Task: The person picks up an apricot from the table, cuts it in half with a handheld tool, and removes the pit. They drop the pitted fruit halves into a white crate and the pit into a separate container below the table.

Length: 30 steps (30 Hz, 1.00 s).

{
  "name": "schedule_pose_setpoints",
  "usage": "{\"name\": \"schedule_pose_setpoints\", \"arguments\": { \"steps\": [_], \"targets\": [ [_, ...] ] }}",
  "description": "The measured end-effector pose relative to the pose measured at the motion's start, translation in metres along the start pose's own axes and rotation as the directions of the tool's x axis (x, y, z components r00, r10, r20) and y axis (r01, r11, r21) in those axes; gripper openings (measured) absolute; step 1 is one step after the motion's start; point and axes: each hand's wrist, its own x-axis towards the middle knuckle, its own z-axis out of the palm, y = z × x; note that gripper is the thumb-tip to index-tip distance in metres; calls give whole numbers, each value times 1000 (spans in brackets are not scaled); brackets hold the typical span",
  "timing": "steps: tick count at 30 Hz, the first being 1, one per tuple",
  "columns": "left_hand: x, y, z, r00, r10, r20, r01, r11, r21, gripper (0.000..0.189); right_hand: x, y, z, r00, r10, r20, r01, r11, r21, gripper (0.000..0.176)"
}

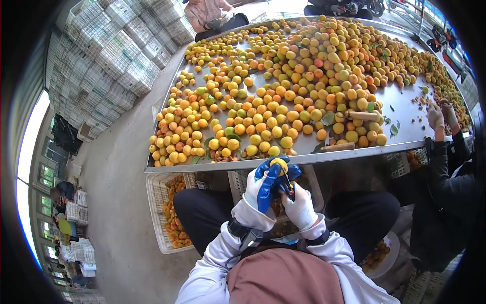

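Observation:
My left hand (263, 191), in a white glove with blue coating, is closed around a yellow apricot (279, 164) just in front of the table edge. In a white glove, my right hand (301, 209) grips a small knife (289, 183). The knife's thin blade points up at the apricot and seems to touch it; my fingers hide most of the handle. Just beyond my hands, many whole apricots (263, 117) are spread over the metal table (212, 165), with a few green leaves (328, 118) among them.
Below the table edge, a white crate (158, 223) of apricot pieces stands by my left knee; another crate (315, 187) is partly hidden under my hands. At right, a co-worker's gloved hands (439, 116) are over the table. Crates (106, 55) are stacked at far left.

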Motion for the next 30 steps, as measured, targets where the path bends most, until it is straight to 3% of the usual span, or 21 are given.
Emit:
{"name": "schedule_pose_setpoints", "arguments": {
  "steps": [5,9,13,15,17,20,21,23,24,27,29,30],
  "targets": [
    [1,-1,9,986,-164,7,164,977,-137,48,0,3,-2,996,-50,-74,50,999,-5,18],
    [2,1,11,987,-157,44,161,979,-123,46,0,5,-4,999,-3,-47,1,999,-35,19],
    [6,6,9,989,-142,50,141,990,24,42,1,0,-13,999,-31,-12,31,1000,1,16],
    [14,1,-7,988,-83,130,76,995,63,40,4,-4,-21,994,55,90,-55,998,-1,18],
    [23,-12,-24,977,-62,203,2,959,283,40,6,6,-18,999,5,46,-8,998,68,13],
    [18,-18,-28,973,-55,222,-1,970,243,42,9,-2,-21,993,75,93,-78,997,25,15],
    [16,-16,-23,978,3,207,-54,968,245,34,9,-5,-20,994,78,81,-78,997,2,15],
    [20,-19,-29,990,-58,125,-15,855,518,42,8,-8,-16,994,67,89,-67,998,-5,15],
    [22,-23,-27,998,-34,51,-9,747,665,36,7,-8,-15,991,86,98,-87,996,2,15],
    [26,-35,-41,996,27,89,-70,845,530,31,6,8,-12,990,51,132,-59,997,58,14],
    [25,-30,-39,996,-5,85,-34,892,451,31,7,7,-13,939,219,266,-269,948,172,16],
    [22,-26,-35,994,-87,65,59,937,344,32,6,19,-8,940,172,295,-267,908,323,20]
  ]
}}
